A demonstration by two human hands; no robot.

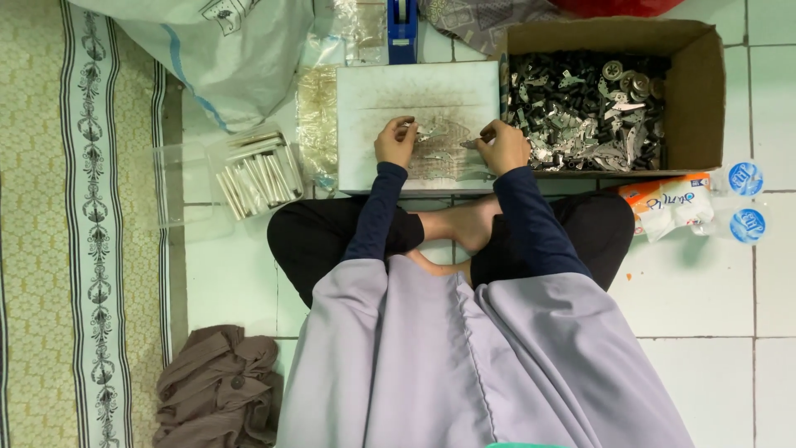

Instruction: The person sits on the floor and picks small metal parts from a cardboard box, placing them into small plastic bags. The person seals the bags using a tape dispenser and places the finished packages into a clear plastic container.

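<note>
The person sat cross-legged on the tiled floor, with everything close by, so no reaching was needed. A cardboard box at the upper right was full of small metal and black parts. Just left of it lay a pale flat board, used like a desk, smudged dark in the middle. A clear tub of white sticks sat at the left.

On the board lay a little pile of metal pieces. The left hand pinched one small piece, fingers together. The right hand had fingers clamped on a thin metal bit. The pieces were too tiny to tell apart. The box's top was cut off.
</note>
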